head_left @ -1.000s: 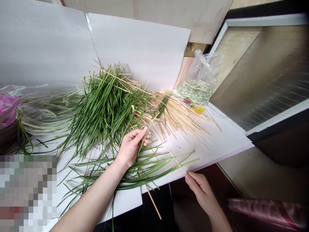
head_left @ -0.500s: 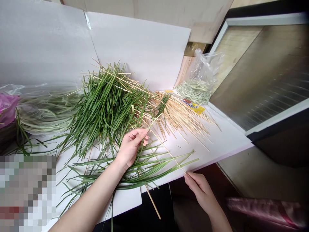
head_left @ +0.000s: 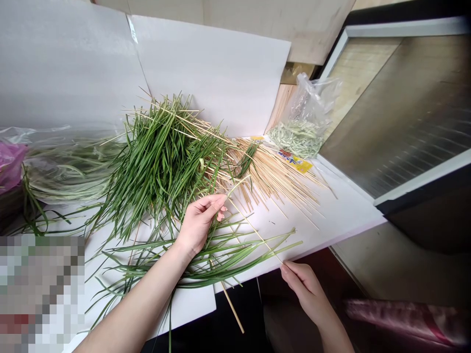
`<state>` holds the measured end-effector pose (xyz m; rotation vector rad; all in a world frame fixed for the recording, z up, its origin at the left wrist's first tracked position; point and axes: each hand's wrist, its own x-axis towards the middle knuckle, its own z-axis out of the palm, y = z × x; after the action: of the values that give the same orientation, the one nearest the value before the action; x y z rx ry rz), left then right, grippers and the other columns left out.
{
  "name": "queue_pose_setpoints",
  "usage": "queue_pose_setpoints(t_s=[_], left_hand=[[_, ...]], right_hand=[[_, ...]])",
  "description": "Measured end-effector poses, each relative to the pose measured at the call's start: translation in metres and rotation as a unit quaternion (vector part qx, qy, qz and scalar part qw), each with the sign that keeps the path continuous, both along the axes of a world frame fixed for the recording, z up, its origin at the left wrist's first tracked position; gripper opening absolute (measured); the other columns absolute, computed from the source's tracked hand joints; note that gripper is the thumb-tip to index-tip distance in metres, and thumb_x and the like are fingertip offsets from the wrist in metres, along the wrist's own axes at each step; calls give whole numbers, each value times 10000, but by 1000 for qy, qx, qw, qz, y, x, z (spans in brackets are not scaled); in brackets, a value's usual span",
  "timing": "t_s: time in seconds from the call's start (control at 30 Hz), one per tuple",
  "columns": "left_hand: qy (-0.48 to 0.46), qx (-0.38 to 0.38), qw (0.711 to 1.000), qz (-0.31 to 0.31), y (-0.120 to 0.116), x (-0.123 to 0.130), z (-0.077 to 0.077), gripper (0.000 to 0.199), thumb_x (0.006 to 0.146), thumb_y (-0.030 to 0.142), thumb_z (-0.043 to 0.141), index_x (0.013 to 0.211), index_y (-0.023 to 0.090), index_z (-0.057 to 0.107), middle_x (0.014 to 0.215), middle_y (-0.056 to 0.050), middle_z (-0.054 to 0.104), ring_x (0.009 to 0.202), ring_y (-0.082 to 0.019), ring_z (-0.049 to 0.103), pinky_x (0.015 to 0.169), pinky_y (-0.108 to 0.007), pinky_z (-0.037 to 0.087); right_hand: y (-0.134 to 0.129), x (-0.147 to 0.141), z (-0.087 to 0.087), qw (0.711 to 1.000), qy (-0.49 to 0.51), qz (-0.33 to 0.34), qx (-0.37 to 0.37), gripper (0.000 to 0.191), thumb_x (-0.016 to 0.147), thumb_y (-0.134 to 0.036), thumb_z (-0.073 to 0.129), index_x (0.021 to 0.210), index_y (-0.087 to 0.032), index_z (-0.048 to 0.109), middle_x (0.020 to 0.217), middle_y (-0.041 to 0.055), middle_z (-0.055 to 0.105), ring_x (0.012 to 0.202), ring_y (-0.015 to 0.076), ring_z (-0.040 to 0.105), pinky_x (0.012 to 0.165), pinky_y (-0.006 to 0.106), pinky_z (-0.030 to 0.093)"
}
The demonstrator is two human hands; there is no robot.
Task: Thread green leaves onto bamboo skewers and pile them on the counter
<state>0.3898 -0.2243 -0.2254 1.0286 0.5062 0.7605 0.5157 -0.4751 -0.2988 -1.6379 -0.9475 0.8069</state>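
My left hand (head_left: 201, 220) is pinched shut on a green leaf stalk (head_left: 238, 185), whose pale end sticks out up and to the right. In my right hand (head_left: 302, 283) is the lower end of a thin wooden skewer (head_left: 257, 231), which runs up left to my left fingertips. Long loose green leaves (head_left: 235, 264) lie beneath, between my hands and under my left wrist. Behind my left hand rises a big heap of green leaves (head_left: 158, 162) with skewers on top. Many bare skewers (head_left: 283, 181) are spread to its right.
A clear bag of pale green pieces (head_left: 300, 135) stands at the back right. Clear plastic over long stalks (head_left: 69, 169) and a pink bag (head_left: 11, 164) are at the left. One thicker stick (head_left: 232, 308) juts past the table's front edge. A framed glass panel (head_left: 405, 108) is at the right.
The tip of the stalk in my left hand has shifted slightly right and down. Both hands otherwise keep their places and their hold.
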Motion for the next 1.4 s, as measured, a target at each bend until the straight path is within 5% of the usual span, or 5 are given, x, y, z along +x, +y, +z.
queue_pose_setpoints(t_s=[1.4], left_hand=[[-5, 77, 997, 20, 0, 2, -7, 172, 717, 257, 836, 865, 172, 812, 704, -23, 696, 594, -85, 561, 624, -218, 466]], right_hand=[[-1, 1, -3, 1000, 24, 5, 14, 456, 1042, -420, 443, 684, -224, 240, 649, -53, 213, 588, 132, 189, 528, 298, 174]])
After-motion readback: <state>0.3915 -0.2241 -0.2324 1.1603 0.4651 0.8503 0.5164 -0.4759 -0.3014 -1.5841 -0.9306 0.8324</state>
